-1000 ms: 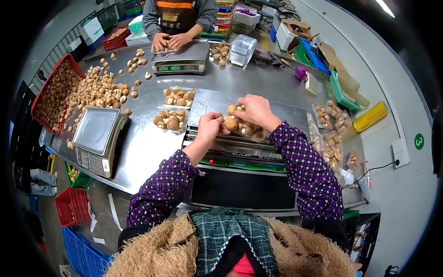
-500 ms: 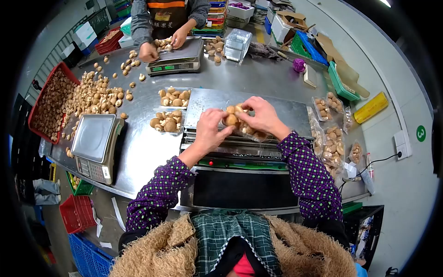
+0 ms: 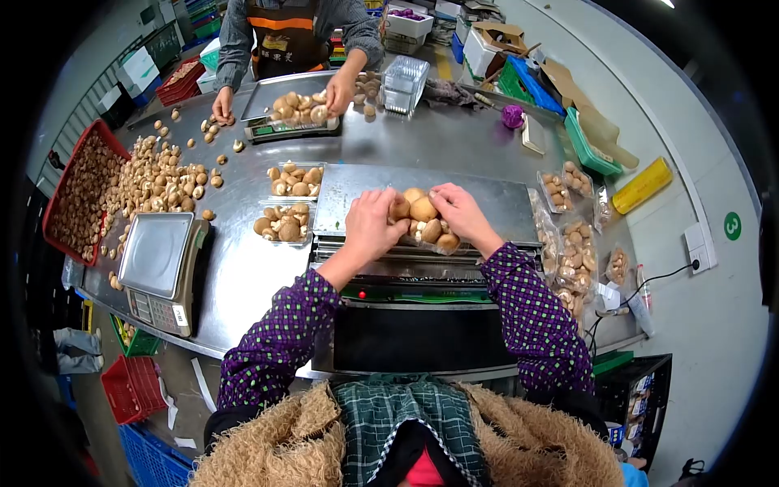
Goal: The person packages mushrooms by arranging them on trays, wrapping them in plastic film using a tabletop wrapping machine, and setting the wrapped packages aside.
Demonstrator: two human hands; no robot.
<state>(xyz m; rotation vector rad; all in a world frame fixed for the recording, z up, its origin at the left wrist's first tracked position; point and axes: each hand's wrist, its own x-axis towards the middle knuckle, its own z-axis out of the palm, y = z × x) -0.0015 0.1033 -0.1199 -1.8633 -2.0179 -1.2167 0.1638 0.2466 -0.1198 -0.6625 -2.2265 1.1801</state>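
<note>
Mushroom punnet [image 3: 432,237]: between the two hands, over the near edge of the metal plate [image 3: 349,180]; big caps [image 3: 423,209] sit at its far side, smaller mushrooms [image 3: 430,231] nearer the wearer. Its long axis seems to run crosswise from hand to hand, but the rim is mostly hidden.
Left-hand grip: the left hand [image 3: 372,225] is narrow, fingers and thumb bent in against the caps at the punnet's left end.
Right-hand grip: the right hand [image 3: 465,217] has its fingertips on the caps at the far right, palm down. Neither hand is clearly nearer; the punnet lies inward of both.
Wrapping machine: black front plate [image 3: 422,339] and red light [image 3: 362,295] lie on the wearer's side of the grip.
Filled punnets: two, [image 3: 295,180] and [image 3: 284,224], just left of the left-hand grip.
Bagged mushrooms: packs [image 3: 577,256] right of the right-hand grip, beyond the sleeve.
Digital scale [image 3: 157,253]: farther left on the tabletop [image 3: 243,288], near a loose mushroom heap [image 3: 162,183].
Co-worker: across from the grip, one hand [image 3: 340,92] at mushrooms on another scale.
</note>
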